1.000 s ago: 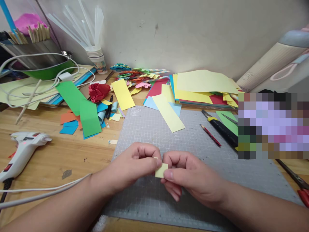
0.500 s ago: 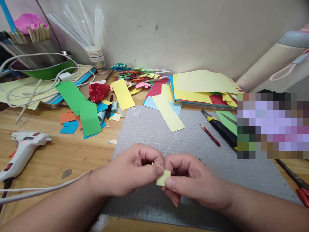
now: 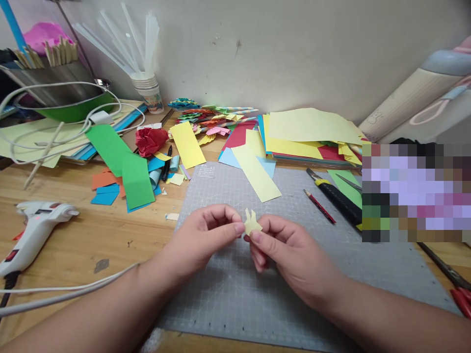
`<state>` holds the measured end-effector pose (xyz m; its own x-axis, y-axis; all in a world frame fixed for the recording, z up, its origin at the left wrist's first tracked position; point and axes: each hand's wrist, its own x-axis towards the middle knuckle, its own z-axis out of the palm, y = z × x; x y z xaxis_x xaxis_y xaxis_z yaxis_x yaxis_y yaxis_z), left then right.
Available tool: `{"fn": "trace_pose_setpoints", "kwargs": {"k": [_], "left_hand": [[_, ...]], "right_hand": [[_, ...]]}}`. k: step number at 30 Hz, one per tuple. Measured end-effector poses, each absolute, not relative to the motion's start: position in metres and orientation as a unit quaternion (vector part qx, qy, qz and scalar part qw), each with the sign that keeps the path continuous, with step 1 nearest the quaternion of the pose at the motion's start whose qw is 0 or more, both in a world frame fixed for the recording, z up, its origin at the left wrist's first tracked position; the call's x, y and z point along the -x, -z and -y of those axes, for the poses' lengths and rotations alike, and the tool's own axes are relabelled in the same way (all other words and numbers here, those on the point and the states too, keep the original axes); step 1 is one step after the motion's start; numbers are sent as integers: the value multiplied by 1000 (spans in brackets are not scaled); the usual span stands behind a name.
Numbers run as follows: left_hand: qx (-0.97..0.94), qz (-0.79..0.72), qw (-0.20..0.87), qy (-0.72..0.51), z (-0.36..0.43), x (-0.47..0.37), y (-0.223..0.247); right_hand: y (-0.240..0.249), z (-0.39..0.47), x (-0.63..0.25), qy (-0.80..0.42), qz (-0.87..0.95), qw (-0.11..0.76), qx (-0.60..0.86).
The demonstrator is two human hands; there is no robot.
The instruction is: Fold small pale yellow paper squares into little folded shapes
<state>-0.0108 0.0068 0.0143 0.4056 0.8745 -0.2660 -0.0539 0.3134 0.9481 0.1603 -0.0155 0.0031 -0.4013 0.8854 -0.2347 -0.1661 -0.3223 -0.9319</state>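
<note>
A small pale yellow folded piece of paper (image 3: 252, 223) is held up over the grey cutting mat (image 3: 221, 304), with two narrow points sticking up from its top. My right hand (image 3: 290, 250) pinches its lower right part, thumb in front and fingers behind. At the paper's left edge, the thumb and forefinger of my left hand (image 3: 209, 235) are closed together; the exact contact is partly hidden. Beyond my hands, a pale yellow paper strip (image 3: 257, 174) lies on the mat. A red pencil (image 3: 319, 206) and a black utility knife (image 3: 336, 198) rest to the right.
A white glue gun (image 3: 40, 230) and its cable lie at left. Green strips (image 3: 136, 179), paper scraps and a crumpled red paper flower (image 3: 150, 141) sit behind it. Paper sheets (image 3: 312, 125) are stacked by the wall. Red-handled scissors (image 3: 459, 294) lie at the right edge.
Both hands have moved up and away from me slightly with the paper. The paper has been turned, so its two points now show. My left thumb has shifted to its left edge.
</note>
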Motion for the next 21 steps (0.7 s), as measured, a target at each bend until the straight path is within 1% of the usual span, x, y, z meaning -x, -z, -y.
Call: {"fn": "trace_pose_setpoints", "kwargs": {"k": [3, 7, 13, 18, 21], "left_hand": [[-501, -439, 673, -321, -6, 10, -19], [-518, -447, 664, -302, -5, 9, -22], [-485, -416, 710, -296, -6, 12, -19], [-449, -329, 795, -241, -5, 17, -13], [-438, -348, 782, -276, -5, 15, -10]], "right_hand": [[-8, 16, -160, -673, 483, 362, 428], [-9, 17, -162, -659, 499, 359, 433], [-8, 16, -163, -659, 490, 371, 433], [-7, 17, -163, -684, 481, 368, 406], [-7, 18, -163, -663, 488, 381, 421]]}}
